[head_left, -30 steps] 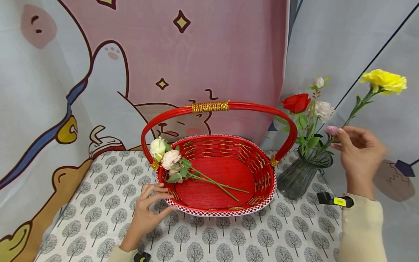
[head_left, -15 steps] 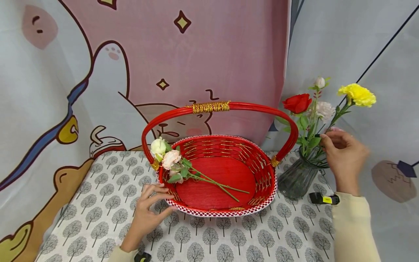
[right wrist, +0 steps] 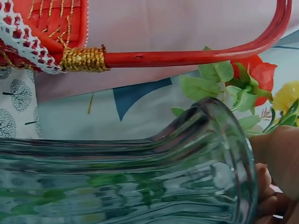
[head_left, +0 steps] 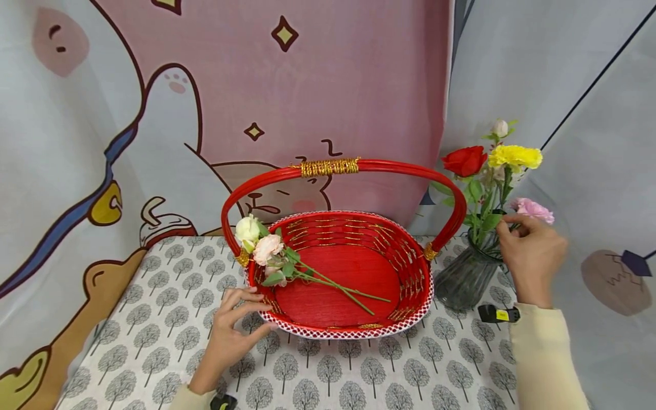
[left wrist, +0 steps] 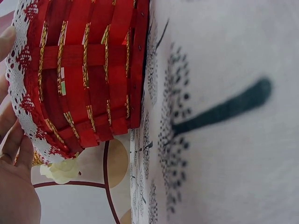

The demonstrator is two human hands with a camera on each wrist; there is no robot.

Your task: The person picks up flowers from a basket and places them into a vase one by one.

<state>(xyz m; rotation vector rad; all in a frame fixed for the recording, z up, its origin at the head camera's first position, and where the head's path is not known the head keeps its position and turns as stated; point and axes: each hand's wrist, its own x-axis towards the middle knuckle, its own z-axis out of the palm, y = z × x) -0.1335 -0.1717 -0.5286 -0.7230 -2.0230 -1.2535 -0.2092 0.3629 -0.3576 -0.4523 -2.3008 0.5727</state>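
My right hand (head_left: pixel 537 255) is at the mouth of the glass vase (head_left: pixel 461 279), thumb and fingers pinching the stem of a yellow carnation (head_left: pixel 515 156). A pink carnation (head_left: pixel 534 209) shows just behind that hand. In the right wrist view the fingers are close by the vase's rim (right wrist: pixel 240 154). My left hand (head_left: pixel 233 324) rests with relaxed, spread fingers on the lace-trimmed rim of the red basket (head_left: pixel 348 331). Inside the basket lie a cream rose (head_left: pixel 248 229) and a pale pink flower (head_left: pixel 268 249), their green stems slanting across its bottom.
A red rose (head_left: pixel 464 162) stands in the vase, with a whitish bud (head_left: pixel 499 128) above. The basket's tall handle (head_left: pixel 400 166) arches beside these flowers. A tree-print cloth (head_left: pixel 328 370) covers the table, with a cartoon curtain (head_left: pixel 359 85) behind.
My right hand has moved left and slightly down toward the vase's mouth. The yellow carnation has swung left to stand more upright, and the pink carnation shows more. My left hand stays put.
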